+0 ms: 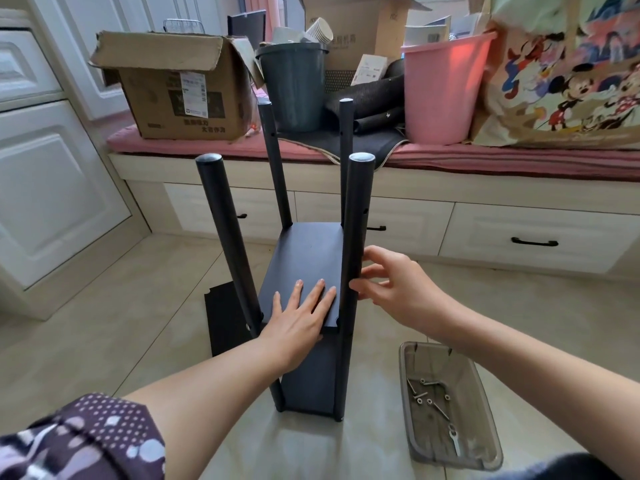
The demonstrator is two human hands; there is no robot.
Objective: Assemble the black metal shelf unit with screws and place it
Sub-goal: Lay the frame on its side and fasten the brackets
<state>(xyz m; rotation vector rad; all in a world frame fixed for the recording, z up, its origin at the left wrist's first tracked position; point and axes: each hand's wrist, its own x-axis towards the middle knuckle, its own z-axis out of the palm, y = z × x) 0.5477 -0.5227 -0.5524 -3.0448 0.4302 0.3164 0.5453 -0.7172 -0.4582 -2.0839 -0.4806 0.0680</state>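
Left hand (300, 311) lies flat, fingers straight, on black metal shelf panel (304, 258) between four black round posts (356, 244); right hand (391, 282), fingers spread, apparently touches the near right post

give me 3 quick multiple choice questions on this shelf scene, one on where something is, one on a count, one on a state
1. Where is the grey tray with screws?
A. on the floor, right of the shelf unit
B. on the pink cushion
C. on the shelf panel

2. How many upright black poles show?
A. two
B. four
C. six

3. The left hand is:
A. gripping a wrench
B. flat on the shelf panel
C. in the pink bucket

Answers: 1 A, tray sits on tiles; 2 B, four tops visible; 3 B, fingers lie straight on it.
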